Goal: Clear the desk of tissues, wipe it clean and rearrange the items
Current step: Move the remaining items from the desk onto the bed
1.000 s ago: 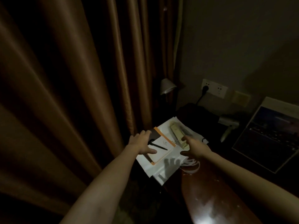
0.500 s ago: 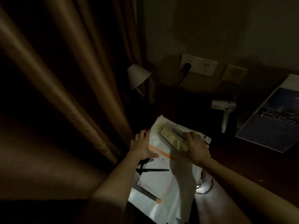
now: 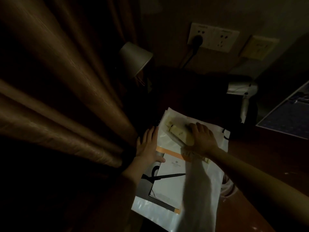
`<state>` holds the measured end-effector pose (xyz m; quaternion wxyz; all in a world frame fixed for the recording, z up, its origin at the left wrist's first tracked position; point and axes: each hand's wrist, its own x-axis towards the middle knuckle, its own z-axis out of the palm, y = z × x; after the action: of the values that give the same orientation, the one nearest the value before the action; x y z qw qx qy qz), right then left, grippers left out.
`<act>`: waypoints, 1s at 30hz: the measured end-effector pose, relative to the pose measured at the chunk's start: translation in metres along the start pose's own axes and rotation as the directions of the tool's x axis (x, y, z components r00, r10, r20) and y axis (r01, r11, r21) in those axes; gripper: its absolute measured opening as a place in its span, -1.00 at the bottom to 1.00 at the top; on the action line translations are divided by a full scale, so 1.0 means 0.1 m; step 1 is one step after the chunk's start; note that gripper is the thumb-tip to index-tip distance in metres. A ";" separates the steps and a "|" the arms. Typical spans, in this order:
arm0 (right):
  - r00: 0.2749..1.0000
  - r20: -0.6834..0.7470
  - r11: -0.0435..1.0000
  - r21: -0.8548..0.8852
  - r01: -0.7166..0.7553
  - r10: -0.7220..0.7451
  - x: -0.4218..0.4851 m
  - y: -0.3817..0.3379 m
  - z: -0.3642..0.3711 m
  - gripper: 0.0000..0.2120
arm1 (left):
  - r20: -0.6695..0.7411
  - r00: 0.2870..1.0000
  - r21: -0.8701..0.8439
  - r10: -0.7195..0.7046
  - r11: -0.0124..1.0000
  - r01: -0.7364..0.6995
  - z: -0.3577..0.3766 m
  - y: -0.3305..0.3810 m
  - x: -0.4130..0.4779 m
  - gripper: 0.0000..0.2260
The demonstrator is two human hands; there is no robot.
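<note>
Left hand (image 3: 148,148), fingers straight and together, is pressing the white bag (image 3: 167,140) flat; right hand (image 3: 203,139) is clasping the tan packet (image 3: 177,133), best lifted level.

A pen (image 3: 167,176) lies on a notepad (image 3: 169,188) atop a paper bag (image 3: 147,208)

A white paper bag (image 3: 197,190) lies flat on the dark wooden desk (image 3: 267,164), lower centre of the frame. On it rest an orange-edged folder (image 3: 168,150) with a white notepad (image 3: 168,186), a black pen (image 3: 167,176) lying across the pad, and a beige pack (image 3: 177,133) set aslant above them.
</note>
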<state>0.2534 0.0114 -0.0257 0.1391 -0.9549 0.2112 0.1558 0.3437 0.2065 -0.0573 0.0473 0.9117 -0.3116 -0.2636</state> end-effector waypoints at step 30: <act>0.998 -0.068 0.996 -0.087 -0.008 0.002 0.11 0.03 0.19 -0.52 | 0.087 0.993 0.105 -0.075 0.992 0.065 -0.10 0.14 0.00 0.19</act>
<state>0.2573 0.0109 -0.0472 0.0896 -0.9643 0.2111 0.1325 0.3410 0.1944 -0.0451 -0.0230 0.9103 -0.2944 -0.2900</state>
